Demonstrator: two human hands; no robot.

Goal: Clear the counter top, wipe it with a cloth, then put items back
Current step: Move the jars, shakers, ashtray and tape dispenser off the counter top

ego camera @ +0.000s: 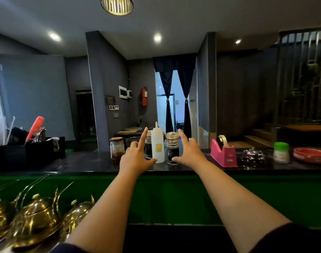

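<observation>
Both hands out over the black counter (pixel 83 164), closing in on the sauce bottles

Left hand (pixel 133 157) and right hand (pixel 189 154) are spread, fingers straight, gripping nothing, flanking the white squeeze bottle (pixel 157 147) and two dark glass bottles (pixel 172 150) mid-counter; whether they touch is hard to tell.

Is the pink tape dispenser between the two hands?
No. The pink tape dispenser sits on the counter to the right of the right hand, outside both hands.

One head-worn wide-angle view, facing forward across the dark tabletop (pixel 83 163) toward the curtained doorway (pixel 174 99) beyond it; forearms fill the near foreground below the tabletop.
</observation>
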